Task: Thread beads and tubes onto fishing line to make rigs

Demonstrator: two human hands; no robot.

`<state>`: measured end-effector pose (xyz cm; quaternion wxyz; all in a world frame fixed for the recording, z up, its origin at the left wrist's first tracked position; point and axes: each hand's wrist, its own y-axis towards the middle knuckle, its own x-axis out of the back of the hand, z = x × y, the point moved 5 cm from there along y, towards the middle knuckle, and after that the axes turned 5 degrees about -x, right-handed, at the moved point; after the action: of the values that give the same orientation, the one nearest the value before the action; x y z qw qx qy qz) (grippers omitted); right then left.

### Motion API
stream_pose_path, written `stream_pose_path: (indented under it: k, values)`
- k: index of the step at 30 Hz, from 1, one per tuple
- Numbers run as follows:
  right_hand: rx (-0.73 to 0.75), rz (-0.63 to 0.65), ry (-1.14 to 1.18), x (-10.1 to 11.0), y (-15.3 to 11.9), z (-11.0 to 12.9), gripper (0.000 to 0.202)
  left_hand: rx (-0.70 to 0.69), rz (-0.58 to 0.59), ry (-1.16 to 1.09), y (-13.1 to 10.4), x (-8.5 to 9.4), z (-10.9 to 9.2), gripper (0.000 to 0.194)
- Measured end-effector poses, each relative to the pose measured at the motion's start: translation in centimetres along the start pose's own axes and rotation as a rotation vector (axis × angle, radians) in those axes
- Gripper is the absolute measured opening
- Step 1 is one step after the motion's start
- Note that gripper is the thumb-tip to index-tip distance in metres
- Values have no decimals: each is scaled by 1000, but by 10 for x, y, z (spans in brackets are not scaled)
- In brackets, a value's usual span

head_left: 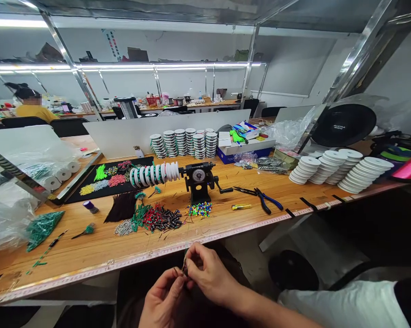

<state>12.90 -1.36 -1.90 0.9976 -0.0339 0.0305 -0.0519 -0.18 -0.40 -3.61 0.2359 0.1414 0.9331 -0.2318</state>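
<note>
My left hand (164, 296) and my right hand (207, 273) meet just below the table's front edge, fingertips nearly touching. Both are closed in a pinch around something small and thin, partly hidden by the fingers; a fine greenish line rises from it toward the table. Beyond them on the wooden table lie a pile of red, green and black tube-like pieces (157, 217), silver pieces (124, 227) and multicoloured beads (200, 209). Behind the beads stands a black winding machine (199, 180) with a row of white spools (155, 174) on its shaft.
Pliers (268, 200) and a yellow tube (241, 207) lie right of the machine. White spool stacks (365, 174) stand at the right, more (185, 143) at the back. A black mat (78, 193) holds coloured piles. Across the room sits a person in yellow (34, 111).
</note>
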Motion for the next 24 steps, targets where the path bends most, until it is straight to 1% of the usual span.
stream_pose_path:
  k: [4, 6, 8, 11, 13, 15, 16, 17, 19, 22, 24]
  values:
    - [112, -32, -143, -2, -10, 8, 7, -5, 58, -32, -2, -4, 3, 26]
    - [132, -67, -178, 1, -12, 11, 7, 1, 70, -44, -3, -7, 1, 26]
    - [59, -51, -85, 5, -11, 12, 11, 3, 80, -34, -2, -10, -2, 27]
    - [-176, 56, 242, 9, -7, 10, 18, 9, 93, 19, 1, -14, -8, 28]
    - [-303, 142, 454, 9, -6, 11, 20, 10, 105, 38, 1, -18, -11, 27]
    - [-362, 215, 587, 10, -7, 14, 22, 14, 114, 43, -1, -22, -13, 27]
    - [-360, 232, 613, 11, -8, 15, 24, 15, 113, 42, -3, -24, -13, 27]
    - [-342, 227, 614, 13, -9, 17, 26, 16, 110, 44, -4, -25, -13, 27]
    - [-274, 177, 539, 18, -13, 19, 31, 15, 102, 37, -7, -25, -12, 27]
    - [-168, 123, 302, 24, -21, 24, 30, 5, 111, 29, -8, -24, -11, 26]
    - [-103, 105, 122, 26, -26, 29, 25, -9, 123, 47, -6, -21, -10, 26]
